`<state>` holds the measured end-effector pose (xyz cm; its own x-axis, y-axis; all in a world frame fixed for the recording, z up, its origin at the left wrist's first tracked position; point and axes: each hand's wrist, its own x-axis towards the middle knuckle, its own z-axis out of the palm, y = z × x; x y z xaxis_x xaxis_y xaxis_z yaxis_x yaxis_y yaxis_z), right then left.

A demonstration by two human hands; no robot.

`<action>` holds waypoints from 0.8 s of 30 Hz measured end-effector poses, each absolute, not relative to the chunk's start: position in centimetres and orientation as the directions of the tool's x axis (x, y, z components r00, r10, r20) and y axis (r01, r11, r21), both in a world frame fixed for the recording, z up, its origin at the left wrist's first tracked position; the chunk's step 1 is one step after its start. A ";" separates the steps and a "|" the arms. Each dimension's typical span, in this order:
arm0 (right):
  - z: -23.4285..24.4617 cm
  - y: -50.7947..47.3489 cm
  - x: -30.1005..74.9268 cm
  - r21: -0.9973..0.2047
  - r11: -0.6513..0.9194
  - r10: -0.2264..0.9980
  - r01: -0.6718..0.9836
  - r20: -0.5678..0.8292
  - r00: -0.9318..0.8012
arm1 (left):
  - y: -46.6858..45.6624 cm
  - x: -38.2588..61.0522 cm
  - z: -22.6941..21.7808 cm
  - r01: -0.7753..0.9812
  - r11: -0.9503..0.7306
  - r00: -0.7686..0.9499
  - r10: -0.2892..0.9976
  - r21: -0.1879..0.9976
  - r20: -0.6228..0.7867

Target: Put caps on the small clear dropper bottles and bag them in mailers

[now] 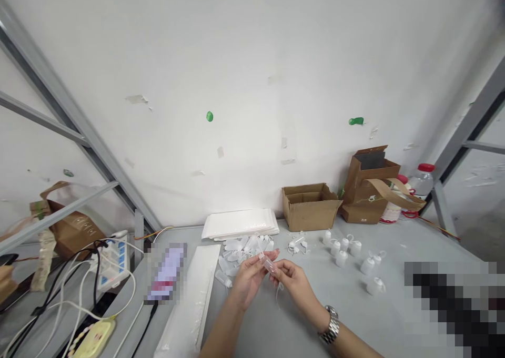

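Near the middle of the table, my left hand [248,280] and my right hand [292,282] both grip a small translucent plastic bottle [269,264], tilted between the fingertips. A thin white cord [280,294] dangles below my right fingers; where it attaches is hidden. Just behind my left hand lies a pile of similar empty-looking bottles [239,244], with one loose bottle [223,279] beside that wrist. Several small white pieces with cords, which look like caps [298,244], are heaped beyond my right hand. Farther right stand several small white capped bottles [341,258].
Behind the pile rests a stack of white sheets [240,224], and a long white sheet-like package [189,305] lies left. An open cardboard box [311,213] and a brown paper bag [365,195] stand at the back. Left are a pixelated phone [168,271], cables and a power strip [113,263].
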<state>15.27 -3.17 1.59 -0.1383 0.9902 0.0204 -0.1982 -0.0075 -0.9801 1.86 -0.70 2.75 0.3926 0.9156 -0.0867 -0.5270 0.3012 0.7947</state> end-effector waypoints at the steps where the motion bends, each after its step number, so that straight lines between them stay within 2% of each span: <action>1: 1.7 -3.0 15.2 -0.953 -0.088 0.980 -0.289 -0.030 -0.199 | -0.7 1.8 2.7 -0.523 0.316 0.407 0.909 0.792 -0.094; 3: 1.8 -2.8 15.2 -0.900 -0.201 0.948 -0.388 -0.079 -0.307 | -0.5 1.7 2.7 -0.500 0.336 0.419 0.900 0.799 -0.116; 5: 1.8 -2.7 15.3 -0.916 -0.191 0.943 -0.352 -0.072 -0.324 | -0.4 1.7 2.7 -0.482 0.327 0.380 0.914 0.813 -0.143; 7: 1.7 -2.7 15.5 -0.980 -0.046 0.972 -0.195 0.002 -0.236 | -0.4 1.8 2.6 -0.495 0.287 0.303 0.942 0.820 -0.148; 9: 1.4 -2.9 15.6 -0.992 0.124 0.986 0.013 0.121 -0.117 | -0.5 2.2 2.5 -0.521 0.251 0.242 0.960 0.816 -0.141; 11: 1.2 -3.0 15.7 -0.970 0.199 0.980 0.138 0.194 -0.051 | -0.5 2.5 2.3 -0.538 0.249 0.238 0.961 0.805 -0.139; 12: 1.1 -3.0 15.7 -0.971 0.192 0.981 0.141 0.187 -0.047 | -0.6 2.7 2.2 -0.540 0.261 0.252 0.957 0.800 -0.142; 17: 1.1 -2.4 15.6 -0.986 -0.063 0.981 -0.156 -0.032 -0.193 | -0.4 2.9 2.0 -0.489 0.265 0.302 0.945 0.831 -0.124; 19: 1.2 -2.2 15.6 -0.966 -0.112 0.973 -0.234 -0.059 -0.225 | -0.2 2.8 2.0 -0.468 0.256 0.310 0.944 0.846 -0.115; 24: 1.3 -2.4 15.4 -0.943 -0.141 0.973 -0.303 -0.076 -0.217 | -0.2 2.6 2.1 -0.465 0.265 0.295 0.946 0.845 -0.134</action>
<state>15.43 -2.36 1.35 -0.2171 0.9732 -0.0756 -0.3026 -0.1407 -0.9427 2.64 -0.17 2.10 0.2950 0.9460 -0.1345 -0.4646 0.2650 0.8449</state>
